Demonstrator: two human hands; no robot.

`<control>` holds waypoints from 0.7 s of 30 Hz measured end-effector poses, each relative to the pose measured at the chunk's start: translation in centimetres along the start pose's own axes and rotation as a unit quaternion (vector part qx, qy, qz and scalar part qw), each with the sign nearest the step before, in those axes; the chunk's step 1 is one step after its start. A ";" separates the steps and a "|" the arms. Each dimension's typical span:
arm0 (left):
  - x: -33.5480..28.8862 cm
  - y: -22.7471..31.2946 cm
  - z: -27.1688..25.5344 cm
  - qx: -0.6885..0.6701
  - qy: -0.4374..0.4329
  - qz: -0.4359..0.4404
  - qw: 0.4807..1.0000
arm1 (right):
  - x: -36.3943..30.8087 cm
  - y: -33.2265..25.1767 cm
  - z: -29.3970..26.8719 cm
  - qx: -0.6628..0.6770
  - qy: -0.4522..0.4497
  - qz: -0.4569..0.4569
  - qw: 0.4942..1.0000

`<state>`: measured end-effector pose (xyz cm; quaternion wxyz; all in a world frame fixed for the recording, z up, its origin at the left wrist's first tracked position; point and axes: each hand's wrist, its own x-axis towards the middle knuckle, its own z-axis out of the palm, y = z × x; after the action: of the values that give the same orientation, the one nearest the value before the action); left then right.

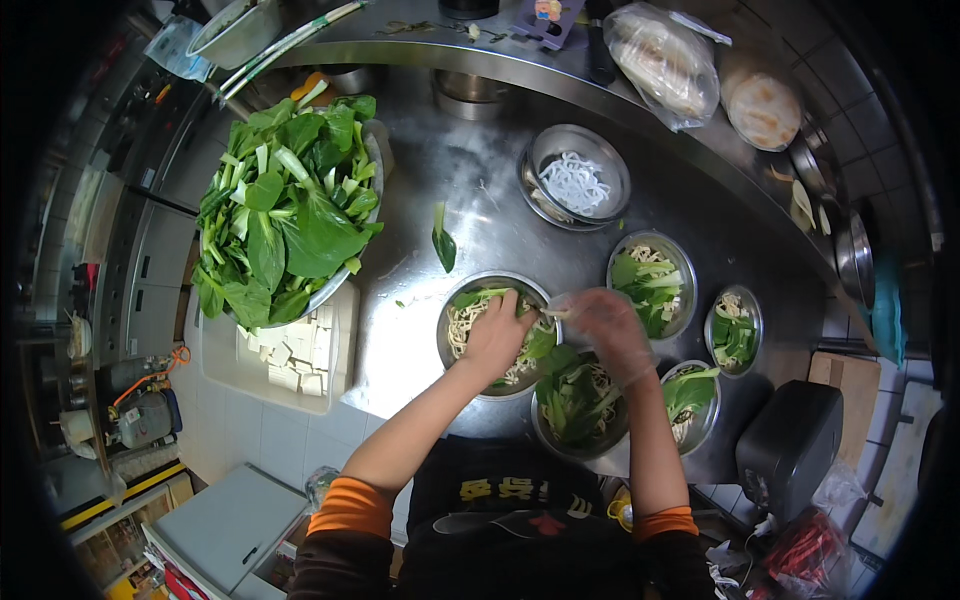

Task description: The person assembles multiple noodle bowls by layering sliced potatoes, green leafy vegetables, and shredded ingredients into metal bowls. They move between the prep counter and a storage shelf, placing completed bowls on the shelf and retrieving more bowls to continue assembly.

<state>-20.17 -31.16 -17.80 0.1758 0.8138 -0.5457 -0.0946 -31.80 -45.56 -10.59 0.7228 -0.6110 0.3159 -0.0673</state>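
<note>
My bare left hand (496, 338) reaches into a steel bowl (441, 345) of leafy greens and thin pale strands, perhaps enoki mushrooms. Its fingers are bent down into the food, and what they grip is hidden. My right hand (606, 325), in a clear plastic glove, is over this bowl's right rim with fingers drawn together. Something small and pale shows at its fingertips, too small to name. Below my right hand stands another bowl of greens (578, 400), close to the first. Further bowls of greens and pale pieces (652, 283) stand to the right.
A large heap of leafy greens (285, 205) fills a basin at the left, above a white tub (340, 350) of white blocks, likely tofu. Stacked bowls (575, 178) hold white strands. A loose leaf (443, 240) lies on the steel table. A raised shelf (480, 58) borders the far side.
</note>
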 end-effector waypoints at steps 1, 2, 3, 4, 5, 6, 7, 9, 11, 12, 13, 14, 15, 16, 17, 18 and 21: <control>0.4 0.2 0.1 0.031 -0.040 -0.003 0.999 | -0.3 -0.1 0.0 -0.050 -0.030 0.025 0.998; 0.7 0.2 0.0 0.041 -0.050 0.006 0.998 | -0.7 -0.1 0.0 -0.099 -0.058 0.050 0.992; 0.8 0.0 -0.3 0.047 -0.077 0.010 0.996 | -1.0 -0.1 0.0 -0.217 -0.119 -0.043 0.968; 0.8 -0.3 -0.7 0.055 -0.100 0.015 0.993 | -1.3 0.1 -0.1 -0.189 -0.146 -0.035 0.970; 0.6 -0.7 -1.2 0.059 -0.073 0.040 0.995 | -1.4 0.2 -0.2 -0.145 -0.164 -0.029 0.975; 0.5 -1.1 -1.6 0.062 -0.073 0.049 0.994 | -1.5 0.5 -0.2 -0.100 -0.213 -0.014 0.972; 0.4 -1.6 -2.0 0.066 -0.062 0.057 0.994 | -1.3 0.8 -0.3 -0.088 -0.129 0.046 0.987; -0.1 -2.2 -2.6 0.097 -0.067 0.071 0.990 | -0.7 1.5 -0.1 -0.326 -0.091 -0.037 0.940; -0.7 -2.3 -2.7 0.105 -0.121 0.045 0.986 | -0.4 2.5 0.5 -0.608 -0.010 -0.166 0.776; -1.0 -2.3 -2.7 0.110 -0.147 0.031 0.983 | 0.1 3.0 1.2 -0.641 -0.022 -0.148 0.753; -1.4 -2.2 -2.7 0.087 -0.113 0.025 0.989 | 0.5 3.5 1.9 -0.670 -0.014 -0.160 0.725; -1.8 -2.2 -2.7 0.083 -0.104 0.003 0.991 | 0.8 3.9 2.5 -0.695 -0.016 -0.161 0.701; -2.2 -2.1 -2.8 0.077 -0.103 -0.027 0.991 | 1.0 4.1 2.7 -0.708 0.012 -0.188 0.680; -2.6 -2.2 -2.9 0.070 -0.103 -0.058 0.991 | 1.1 4.2 2.8 -0.718 0.029 -0.203 0.665; -2.9 -2.2 -3.0 0.071 -0.136 -0.118 0.981 | 1.2 4.1 2.6 -0.715 0.014 -0.196 0.671; -3.0 -2.4 -3.3 0.055 -0.080 -0.112 0.989 | 1.3 4.0 2.5 -0.668 0.034 -0.229 0.707; -2.5 -2.8 -3.7 0.020 0.076 -0.072 0.994 | 0.7 2.0 -0.1 -0.458 0.017 -0.270 0.847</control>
<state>-17.48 -27.23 -15.53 0.1934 0.8593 -0.4724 -0.0338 -31.87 -45.47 -12.74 0.3089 -0.9325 0.1453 -0.1175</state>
